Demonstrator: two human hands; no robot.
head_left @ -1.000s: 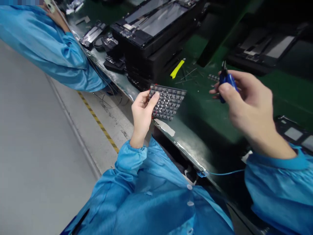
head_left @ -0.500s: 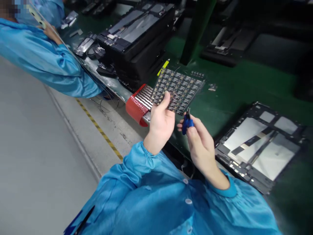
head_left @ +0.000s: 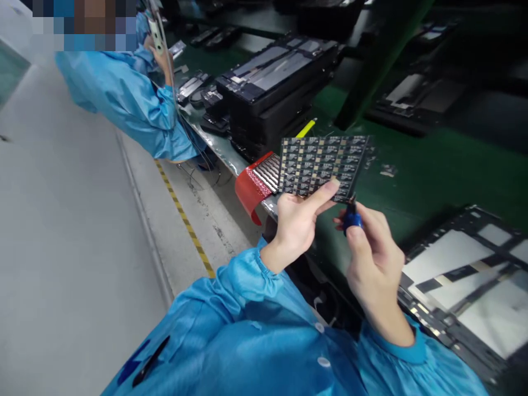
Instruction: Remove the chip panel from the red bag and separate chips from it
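Observation:
A panel of small circuit boards (head_left: pixel 317 159) is gripped along its near edge by my left hand (head_left: pixel 299 220), thumb on top and fingers mostly hidden below. My right hand (head_left: pixel 373 253) is closed around blue-handled cutting pliers (head_left: pixel 352 217). Their dark jaws are at the panel's near right corner; whether they bite on it I cannot make out. Small loose board pieces (head_left: pixel 388 170) lie on the green bench just beyond the panel.
Left of the panel, a red sheet with metallic strips (head_left: pixel 251 190) overhangs the bench edge. Behind stand stacked black device housings (head_left: pixel 280 71) and a yellow pen-like tool (head_left: pixel 306 127). An opened device (head_left: pixel 474 275) lies at right. A co-worker in blue (head_left: pixel 124 99) is at far left.
My left hand has turned the panel and its thumb now points right across the near edge. The pliers have come up to the panel's corner. The view has shifted left.

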